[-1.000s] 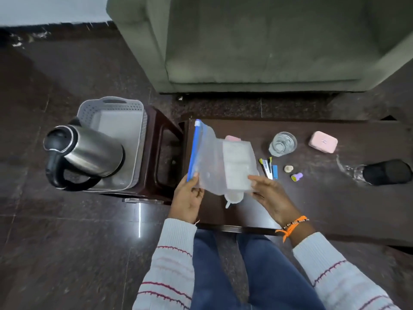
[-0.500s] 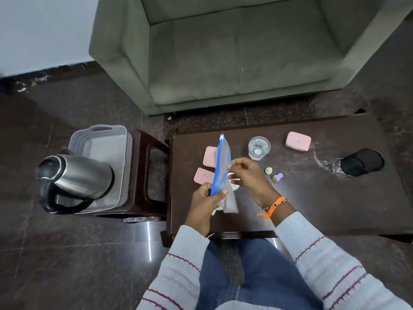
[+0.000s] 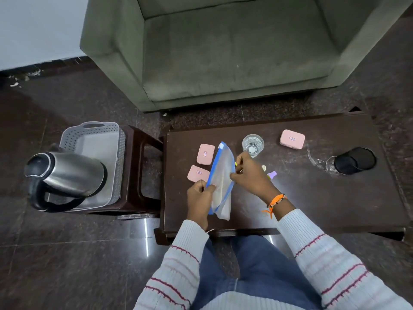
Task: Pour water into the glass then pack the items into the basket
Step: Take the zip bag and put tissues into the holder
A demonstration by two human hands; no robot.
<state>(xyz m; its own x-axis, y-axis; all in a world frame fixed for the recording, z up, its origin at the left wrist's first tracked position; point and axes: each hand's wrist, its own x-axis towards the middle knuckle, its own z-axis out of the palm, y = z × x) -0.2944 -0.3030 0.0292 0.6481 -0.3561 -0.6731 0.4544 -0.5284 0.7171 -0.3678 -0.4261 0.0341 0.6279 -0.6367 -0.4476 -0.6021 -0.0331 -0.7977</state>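
A clear zip bag [image 3: 220,180] with a blue seal stands on edge over the dark table [image 3: 312,198]. My left hand [image 3: 199,199] pinches its near blue edge. My right hand [image 3: 250,173] is at the bag's open side, fingers closed on small items with a yellow tip showing. A glass of water [image 3: 253,144] stands just behind my right hand. Three pink cases lie on the table: two left of the bag [image 3: 205,154] [image 3: 198,173], one at the back right [image 3: 292,139]. The grey basket [image 3: 96,139] sits on a stool at the left, with the steel kettle [image 3: 67,175] in it.
A small cream piece [image 3: 264,168] and a purple piece [image 3: 271,175] lie right of my right hand. The black kettle base [image 3: 354,161] and its cord rest at the table's right end. A green armchair [image 3: 223,52] stands behind the table.
The bag turned from flat and face-up to standing on edge. My right hand moved from the bag's lower corner to its open side, and the pens once beside the glass are no longer on the table.
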